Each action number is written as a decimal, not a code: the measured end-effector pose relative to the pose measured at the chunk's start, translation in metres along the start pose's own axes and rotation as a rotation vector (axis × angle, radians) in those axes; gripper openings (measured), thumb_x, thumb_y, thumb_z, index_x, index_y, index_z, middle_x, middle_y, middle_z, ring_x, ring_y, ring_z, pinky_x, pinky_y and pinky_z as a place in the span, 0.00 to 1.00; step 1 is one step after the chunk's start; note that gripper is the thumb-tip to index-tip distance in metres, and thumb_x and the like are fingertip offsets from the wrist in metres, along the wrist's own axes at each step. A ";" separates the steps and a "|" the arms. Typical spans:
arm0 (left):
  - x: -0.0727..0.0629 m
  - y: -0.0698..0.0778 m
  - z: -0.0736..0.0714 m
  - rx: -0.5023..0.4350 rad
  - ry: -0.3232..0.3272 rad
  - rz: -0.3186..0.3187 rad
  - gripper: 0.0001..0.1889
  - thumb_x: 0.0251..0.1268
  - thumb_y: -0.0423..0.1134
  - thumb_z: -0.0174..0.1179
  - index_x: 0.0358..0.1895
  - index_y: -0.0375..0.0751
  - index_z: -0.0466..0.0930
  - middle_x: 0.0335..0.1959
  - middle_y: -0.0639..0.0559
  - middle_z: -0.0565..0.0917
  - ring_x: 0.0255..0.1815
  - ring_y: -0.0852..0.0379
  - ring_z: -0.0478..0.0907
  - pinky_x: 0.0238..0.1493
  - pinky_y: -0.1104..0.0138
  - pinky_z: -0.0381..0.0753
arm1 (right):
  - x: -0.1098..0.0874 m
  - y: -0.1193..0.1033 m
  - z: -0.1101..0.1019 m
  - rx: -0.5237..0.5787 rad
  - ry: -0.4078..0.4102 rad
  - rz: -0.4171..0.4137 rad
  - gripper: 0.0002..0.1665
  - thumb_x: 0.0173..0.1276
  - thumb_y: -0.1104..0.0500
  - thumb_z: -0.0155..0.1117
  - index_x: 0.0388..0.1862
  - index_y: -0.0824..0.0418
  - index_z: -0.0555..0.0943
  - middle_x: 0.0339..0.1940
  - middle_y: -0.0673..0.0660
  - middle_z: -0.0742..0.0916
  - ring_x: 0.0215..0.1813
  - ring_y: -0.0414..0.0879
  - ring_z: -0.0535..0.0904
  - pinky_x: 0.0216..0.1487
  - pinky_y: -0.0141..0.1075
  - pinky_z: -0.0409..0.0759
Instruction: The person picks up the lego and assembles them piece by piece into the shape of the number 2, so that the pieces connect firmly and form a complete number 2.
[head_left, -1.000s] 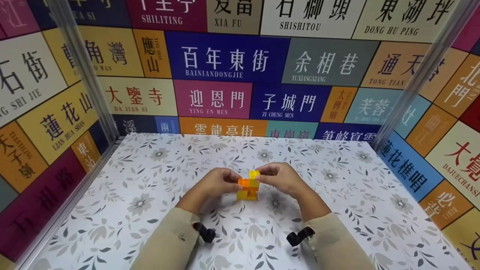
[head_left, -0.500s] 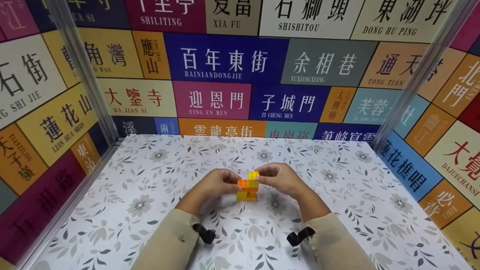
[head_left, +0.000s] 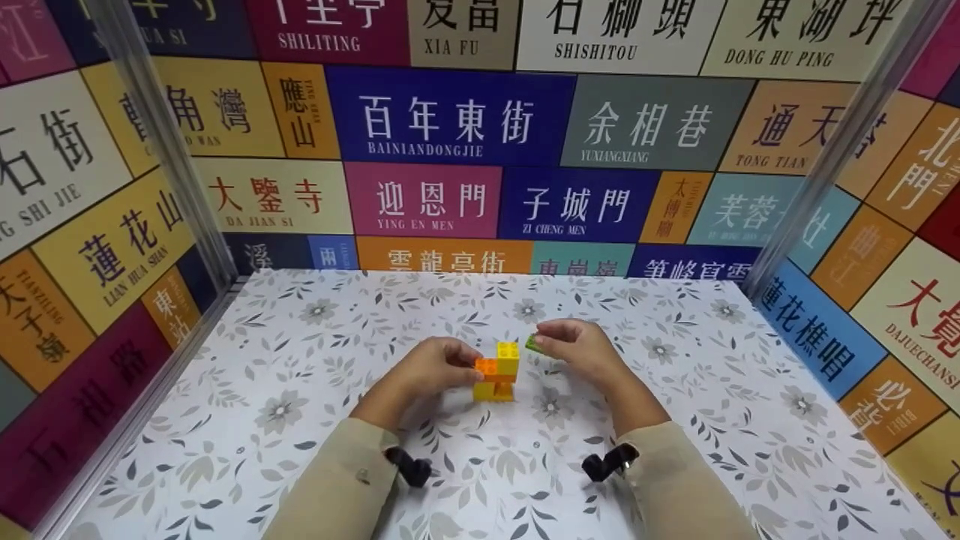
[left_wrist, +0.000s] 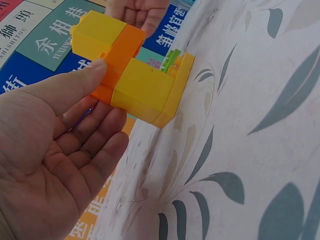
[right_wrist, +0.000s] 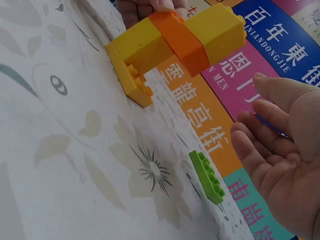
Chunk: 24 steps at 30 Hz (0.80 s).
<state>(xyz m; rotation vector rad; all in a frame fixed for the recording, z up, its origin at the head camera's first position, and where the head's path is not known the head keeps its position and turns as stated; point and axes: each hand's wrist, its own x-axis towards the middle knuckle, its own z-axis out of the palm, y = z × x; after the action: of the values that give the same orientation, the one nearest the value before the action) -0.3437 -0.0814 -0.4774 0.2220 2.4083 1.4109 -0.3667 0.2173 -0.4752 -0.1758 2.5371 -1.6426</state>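
A stack of toy building bricks stands on the table: a thin yellow plate (right_wrist: 131,82) at the bottom, a yellow brick (left_wrist: 142,90), an orange brick (head_left: 487,367) across it, and a yellow brick (head_left: 508,358) on top at the right. My left hand (head_left: 442,366) pinches the left end of the orange brick, thumb on the near side. My right hand (head_left: 574,346) is apart from the stack, its fingers loosely bent with nothing between them in the right wrist view. Close by its fingertips, a thin green plate (right_wrist: 206,176) lies studs up on the table.
A white table (head_left: 315,487) with a grey leaf and flower print lies under everything. Colourful panels with printed place names (head_left: 450,116) wall in its back and both sides. Clear upright posts (head_left: 806,161) stand at the back corners.
My right hand has let go of the top yellow brick and moved right and slightly away to the green plate, which now shows. My left hand and the stack have stayed put.
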 end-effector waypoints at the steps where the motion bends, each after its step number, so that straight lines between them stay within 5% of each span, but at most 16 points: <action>1: 0.000 0.000 0.000 0.000 0.000 -0.003 0.12 0.64 0.44 0.78 0.49 0.57 0.89 0.50 0.56 0.89 0.53 0.54 0.84 0.63 0.58 0.83 | 0.002 0.003 -0.002 -0.005 0.015 0.009 0.28 0.73 0.47 0.75 0.67 0.57 0.84 0.63 0.56 0.90 0.64 0.49 0.85 0.67 0.43 0.83; 8: 0.000 0.001 0.000 -0.004 -0.006 -0.032 0.12 0.63 0.43 0.78 0.48 0.58 0.89 0.49 0.56 0.88 0.54 0.54 0.84 0.62 0.58 0.83 | 0.009 0.022 -0.010 -0.016 0.088 0.068 0.33 0.73 0.54 0.74 0.73 0.61 0.79 0.71 0.61 0.85 0.71 0.56 0.81 0.69 0.44 0.83; 24: 0.000 0.003 -0.003 -0.021 -0.019 -0.066 0.13 0.63 0.44 0.78 0.49 0.58 0.89 0.50 0.56 0.88 0.54 0.53 0.84 0.64 0.57 0.82 | 0.021 0.044 -0.012 -0.092 0.119 0.160 0.34 0.68 0.55 0.79 0.72 0.57 0.81 0.71 0.59 0.85 0.72 0.55 0.80 0.73 0.48 0.79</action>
<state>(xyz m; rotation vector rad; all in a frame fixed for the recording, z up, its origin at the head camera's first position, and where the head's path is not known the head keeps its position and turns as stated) -0.3450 -0.0819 -0.4736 0.1486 2.3626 1.3977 -0.3909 0.2423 -0.5116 0.1179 2.6361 -1.5215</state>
